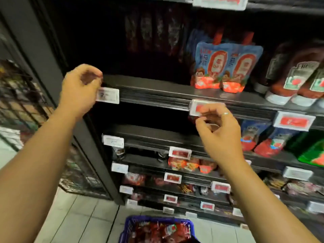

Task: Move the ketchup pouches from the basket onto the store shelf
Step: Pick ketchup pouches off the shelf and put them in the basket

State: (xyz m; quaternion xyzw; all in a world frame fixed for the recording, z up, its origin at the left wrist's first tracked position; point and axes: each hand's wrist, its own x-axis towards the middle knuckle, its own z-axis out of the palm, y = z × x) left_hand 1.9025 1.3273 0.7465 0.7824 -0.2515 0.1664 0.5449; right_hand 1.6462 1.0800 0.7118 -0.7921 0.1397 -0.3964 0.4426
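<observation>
Left hand at 10 o'clock, right hand at 3, fingers loosely curled, empty; basket at 6 holds ketchup pouches

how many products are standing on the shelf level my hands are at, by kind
Blue ketchup pouches: 2 in the front row, side by side; more may stand behind, too dark to count
Ketchup bottles, cap down: 2 visible, the second cut off by the frame edge
Total: 4 visible
</observation>
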